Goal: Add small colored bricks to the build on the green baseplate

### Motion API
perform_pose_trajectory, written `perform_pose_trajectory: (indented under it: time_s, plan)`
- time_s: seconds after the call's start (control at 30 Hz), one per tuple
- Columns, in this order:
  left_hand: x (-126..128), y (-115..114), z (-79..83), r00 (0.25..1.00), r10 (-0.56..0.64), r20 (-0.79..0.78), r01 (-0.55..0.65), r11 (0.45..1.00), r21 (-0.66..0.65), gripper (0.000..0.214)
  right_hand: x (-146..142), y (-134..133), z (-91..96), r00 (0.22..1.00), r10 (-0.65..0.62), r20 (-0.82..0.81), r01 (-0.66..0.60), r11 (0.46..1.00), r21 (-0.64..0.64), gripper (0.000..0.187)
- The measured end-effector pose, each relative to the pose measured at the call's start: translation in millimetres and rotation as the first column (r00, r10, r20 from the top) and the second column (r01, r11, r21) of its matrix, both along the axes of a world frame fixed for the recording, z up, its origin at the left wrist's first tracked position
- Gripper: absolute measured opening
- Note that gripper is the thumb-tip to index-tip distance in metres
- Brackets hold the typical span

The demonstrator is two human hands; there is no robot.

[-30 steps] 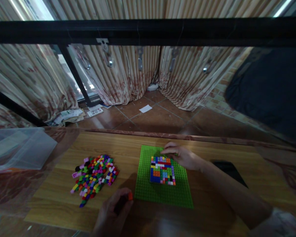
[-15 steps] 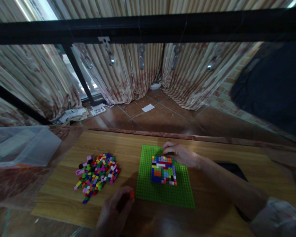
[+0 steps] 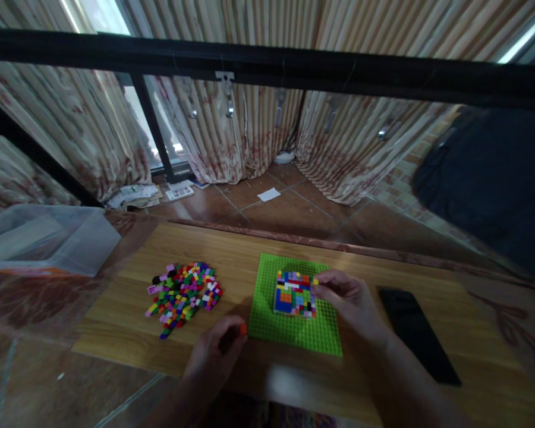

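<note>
A small orange-red toy brick (image 3: 243, 329) is pinched between the thumb and fingers of my left hand (image 3: 216, 345), just off the left edge of the green baseplate (image 3: 261, 324). On the plate sits a square block of many-coloured bricks (image 3: 289, 300). My right hand (image 3: 350, 300) reaches over the plate from the right, its thumb and forefinger closed on a small yellow brick (image 3: 315, 282) at the block's upper right corner. Whether that brick touches the block cannot be made out. A loose pile of coloured bricks (image 3: 185, 297) lies left of the plate.
A black phone-like slab (image 3: 417, 333) rests on the wooden table (image 3: 232, 244), right of the plate. A clear plastic bin (image 3: 89, 238) stands at the left. Beyond the table are a dark rail (image 3: 258, 65), curtains and a tiled floor with papers.
My right hand has come from behind the block to its right side, and a yellow brick now shows at its fingertips. My left hand keeps the orange-red brick. The view has shifted slightly.
</note>
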State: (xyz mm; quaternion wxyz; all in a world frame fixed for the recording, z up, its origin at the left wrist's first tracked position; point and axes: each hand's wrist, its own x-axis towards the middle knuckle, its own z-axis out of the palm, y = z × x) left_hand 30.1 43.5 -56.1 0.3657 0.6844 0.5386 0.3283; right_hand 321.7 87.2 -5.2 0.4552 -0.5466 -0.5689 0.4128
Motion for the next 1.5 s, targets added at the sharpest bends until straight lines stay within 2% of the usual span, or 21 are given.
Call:
perform_pose_trajectory:
  time_s: [0.1, 0.2, 0.3, 0.4, 0.6, 0.7, 0.83, 1.1, 1.3, 1.5]
  plan:
    - [2, 0, 6.6, 0.999, -0.024, 0.025, 0.025, 0.999, -0.032, 0.012, -9, -3, 4.0, 0.979, -0.027, 0.203, 0.015, 0.998, 0.059, 0.021]
    - [2, 1, 12.4, 0.999, -0.036, 0.038, 0.038, 0.998, -0.054, 0.01, -16, -6, 7.4, 0.881, -0.112, 0.46, 0.043, 0.986, 0.159, 0.024]
    - [2, 0, 14.0, 0.998, -0.041, 0.048, 0.044, 0.997, -0.066, 0.012, -21, -10, 6.2, 0.807, -0.184, 0.561, 0.061, 0.971, 0.231, 0.027]
    - [2, -1, 13.8, 0.998, -0.042, 0.056, 0.045, 0.997, -0.07, 0.013, -23, -11, -1.6, 0.813, -0.216, 0.54, 0.101, 0.967, 0.234, 0.028]
    - [2, -2, 14.0, 0.996, -0.047, 0.074, 0.053, 0.996, -0.072, 0.009, -17, -8, -18.2, 0.871, -0.252, 0.421, 0.222, 0.968, 0.119, 0.027]
    - [2, -2, 12.3, 0.996, -0.052, 0.076, 0.057, 0.996, -0.07, 0.009, -17, -8, -17.0, 0.862, -0.255, 0.439, 0.225, 0.967, 0.12, 0.027]
    - [2, -2, 11.2, 0.996, -0.056, 0.07, 0.06, 0.996, -0.064, 0.009, -20, -9, -14.3, 0.822, -0.274, 0.499, 0.198, 0.96, 0.2, 0.025]
    - [2, -3, 10.0, 0.997, -0.054, 0.06, 0.056, 0.998, -0.037, 0.01, -15, -6, -21.7, 0.909, -0.293, 0.296, 0.266, 0.955, 0.129, 0.023]
    - [2, -2, 12.0, 0.996, -0.062, 0.059, 0.065, 0.997, -0.049, 0.008, -26, -5, -11.4, 0.896, -0.283, 0.342, 0.237, 0.956, 0.171, 0.021]
    - [2, -3, 10.6, 0.996, -0.063, 0.068, 0.066, 0.997, -0.044, 0.008, -34, 7, -12.3, 0.918, -0.301, 0.258, 0.282, 0.953, 0.108, 0.021]
